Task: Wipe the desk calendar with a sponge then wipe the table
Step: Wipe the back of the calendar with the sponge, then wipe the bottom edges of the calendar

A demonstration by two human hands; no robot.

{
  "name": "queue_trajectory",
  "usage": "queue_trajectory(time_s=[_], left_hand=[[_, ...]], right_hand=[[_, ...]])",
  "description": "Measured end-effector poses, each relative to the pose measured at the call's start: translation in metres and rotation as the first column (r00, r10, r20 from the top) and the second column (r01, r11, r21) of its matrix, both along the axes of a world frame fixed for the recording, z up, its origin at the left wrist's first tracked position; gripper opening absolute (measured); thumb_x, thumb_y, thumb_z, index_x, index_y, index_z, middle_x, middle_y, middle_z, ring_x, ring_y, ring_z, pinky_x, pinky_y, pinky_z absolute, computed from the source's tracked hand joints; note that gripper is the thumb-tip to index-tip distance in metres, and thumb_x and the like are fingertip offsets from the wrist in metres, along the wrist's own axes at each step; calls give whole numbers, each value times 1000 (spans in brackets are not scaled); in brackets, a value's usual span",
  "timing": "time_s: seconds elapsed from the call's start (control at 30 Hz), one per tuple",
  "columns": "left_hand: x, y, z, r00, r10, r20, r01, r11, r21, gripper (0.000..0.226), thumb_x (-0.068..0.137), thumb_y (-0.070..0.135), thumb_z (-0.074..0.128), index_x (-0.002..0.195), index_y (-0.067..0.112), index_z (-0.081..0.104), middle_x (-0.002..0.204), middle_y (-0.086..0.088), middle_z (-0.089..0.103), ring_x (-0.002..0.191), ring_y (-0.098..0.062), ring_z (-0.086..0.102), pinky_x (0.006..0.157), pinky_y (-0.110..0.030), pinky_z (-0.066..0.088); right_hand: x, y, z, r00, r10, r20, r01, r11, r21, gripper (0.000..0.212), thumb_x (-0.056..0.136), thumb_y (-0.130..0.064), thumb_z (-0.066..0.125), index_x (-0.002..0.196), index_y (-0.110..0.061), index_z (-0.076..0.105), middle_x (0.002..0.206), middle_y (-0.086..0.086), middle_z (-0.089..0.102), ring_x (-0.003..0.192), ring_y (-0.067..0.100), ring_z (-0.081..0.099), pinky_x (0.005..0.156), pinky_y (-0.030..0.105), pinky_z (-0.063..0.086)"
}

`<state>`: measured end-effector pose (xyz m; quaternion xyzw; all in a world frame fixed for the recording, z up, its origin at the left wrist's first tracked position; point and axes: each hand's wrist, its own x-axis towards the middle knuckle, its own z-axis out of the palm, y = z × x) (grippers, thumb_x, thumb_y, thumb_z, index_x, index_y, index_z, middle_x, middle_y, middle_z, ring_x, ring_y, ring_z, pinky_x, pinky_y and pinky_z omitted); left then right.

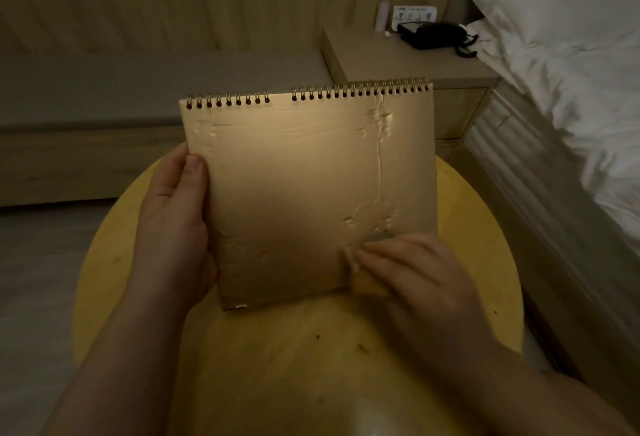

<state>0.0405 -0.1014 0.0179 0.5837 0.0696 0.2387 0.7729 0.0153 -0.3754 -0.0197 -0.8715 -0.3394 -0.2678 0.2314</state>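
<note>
A spiral-bound desk calendar (298, 186) with a tan, creased cardboard face is held upright over a round yellow wooden table (294, 359). My left hand (173, 224) grips its left edge, thumb on the front. At the calendar's lower right corner my right hand (405, 273) presses a small pale sponge (367, 245) flat against the cardboard. Most of the sponge is hidden under my fingers.
A bed with white bedding (571, 82) runs along the right, close to the table. Behind the calendar stands a nightstand (398, 61) with a black telephone (436, 35) and a small bottle. A low bench lies at the left rear. Small dark specks mark the tabletop.
</note>
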Motion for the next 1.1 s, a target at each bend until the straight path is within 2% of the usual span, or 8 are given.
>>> queue_trajectory(time_s=[0.17,0.27,0.37,0.5,0.6,0.83,0.97,1.1], left_hand=[[0,-1,0,1000,5,23,-5,1000,30,36,110,26,45,104,41,77,101,12,79,89,-3,72,74,-26,60],[2,2,-1,1000,21,9,-22,998,55,29,106,32,48,108,43,75,106,10,79,93,-3,71,75,-27,60],[2,6,-5,1000,28,-10,-27,997,73,26,102,40,51,116,42,72,117,7,76,102,-6,70,83,-34,55],[3,5,-4,999,36,5,-36,996,81,27,101,42,52,117,44,72,117,9,77,102,-6,71,83,-34,55],[2,4,-2,999,46,19,-48,996,79,26,100,41,53,115,46,74,112,12,78,99,-2,71,78,-25,57],[1,6,2,997,63,32,-66,992,110,28,95,50,58,118,43,73,115,10,78,102,-3,71,84,-35,51],[1,8,4,997,62,52,-69,988,137,26,98,47,57,118,42,73,113,10,78,100,-3,72,79,-29,56],[1,6,11,993,101,64,-108,988,108,23,102,35,55,102,40,78,97,13,79,87,2,71,69,-17,56]], right_hand=[[12,-45,14,991,-136,16,136,991,-1,33,91,-19,68,117,-3,79,115,10,76,105,29,68,100,26,45],[22,-52,26,961,-241,-134,265,940,214,35,87,-23,59,118,-15,73,110,-10,61,100,8,55,93,9,43],[47,-59,45,856,-331,-396,483,786,386,23,91,-26,60,104,-44,65,102,-12,64,93,16,64,77,38,58],[73,-57,61,609,140,-781,494,703,512,25,91,-23,81,100,-46,80,110,1,77,100,28,78,70,36,65],[78,-57,74,497,304,-813,353,784,510,37,69,-43,86,106,-42,83,109,-1,82,95,18,80,66,25,63],[82,-57,76,571,310,-760,291,789,540,36,61,-43,86,97,-44,83,100,-1,83,85,15,80,61,22,61],[80,-57,76,582,245,-775,320,808,495,46,57,-48,89,102,-39,80,97,-2,82,80,15,79,61,25,61],[85,-57,88,523,298,-799,260,837,482,36,63,-46,88,92,-25,81,84,1,80,70,15,76,57,21,57]])
